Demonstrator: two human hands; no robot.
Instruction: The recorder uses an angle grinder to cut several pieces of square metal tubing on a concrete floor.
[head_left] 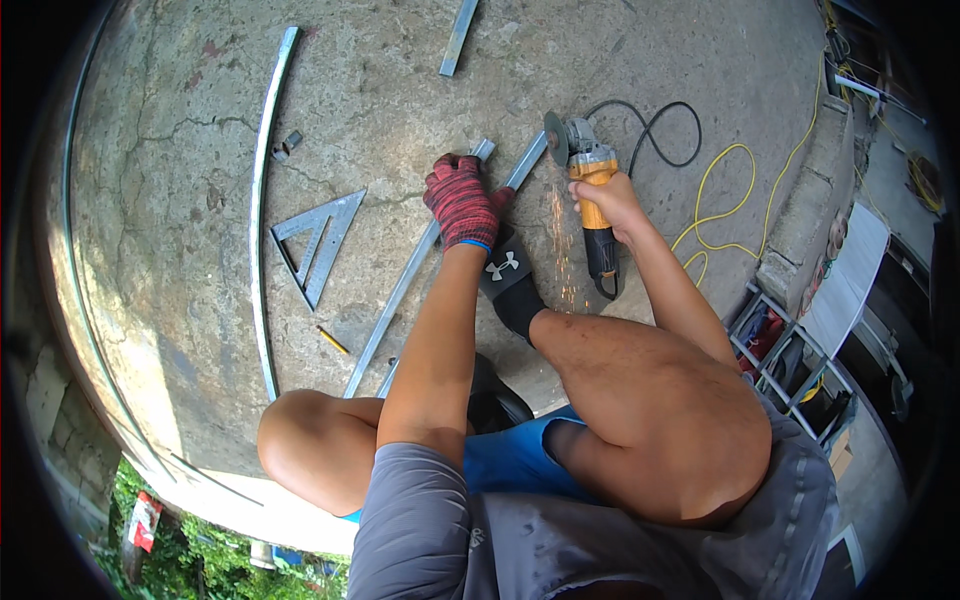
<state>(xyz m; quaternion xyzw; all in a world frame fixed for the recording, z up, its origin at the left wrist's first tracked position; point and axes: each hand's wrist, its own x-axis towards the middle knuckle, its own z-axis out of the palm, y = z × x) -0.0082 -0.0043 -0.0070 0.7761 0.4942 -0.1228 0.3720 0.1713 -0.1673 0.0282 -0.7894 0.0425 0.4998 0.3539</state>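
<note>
My left hand [463, 200], in a red and black knit glove, is closed over a metal tube [400, 285] lying on the concrete. My right hand [612, 205], bare, grips a yellow and black angle grinder [594, 172] by its body. The grinder's cutting disc [556, 138] stands at the far end of a second metal tube [528, 160], touching or nearly so. Orange sparks [562, 245] stream from there toward me. My foot in a black slide sandal [505, 262] rests over the second tube, beside the glove, hiding part of it.
A triangular speed square [322, 245], a pencil [332, 340] and a small metal offcut [290, 142] lie to the left, near a long metal strip [261, 200]. Another tube [458, 38] lies far ahead. The black cord [650, 125] and a yellow cable [735, 150] loop at right.
</note>
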